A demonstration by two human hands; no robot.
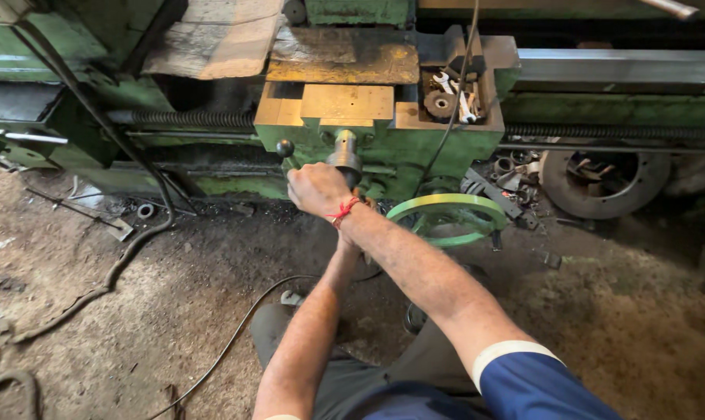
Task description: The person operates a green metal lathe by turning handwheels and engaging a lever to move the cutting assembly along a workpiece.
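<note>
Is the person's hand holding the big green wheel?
No, the right hand grips a crank handle on the green machine; the green wheel sits untouched beside it.

Beside the green metal lathe carriage [383, 148]: one round green handwheel [446, 218], one grey steel crank handle [345, 155], one black ball-ended lever [285, 148], two bare forearms.

A single head-worn camera looks steeply down and forward from the person's own eye level, facing the front of a green lathe carriage [383, 148] that fills the upper half of the frame. It sits close, at arm's length, so both forearms run in from the bottom edge towards the centre. The dirt floor [135, 311] spreads across the lower left.
</note>
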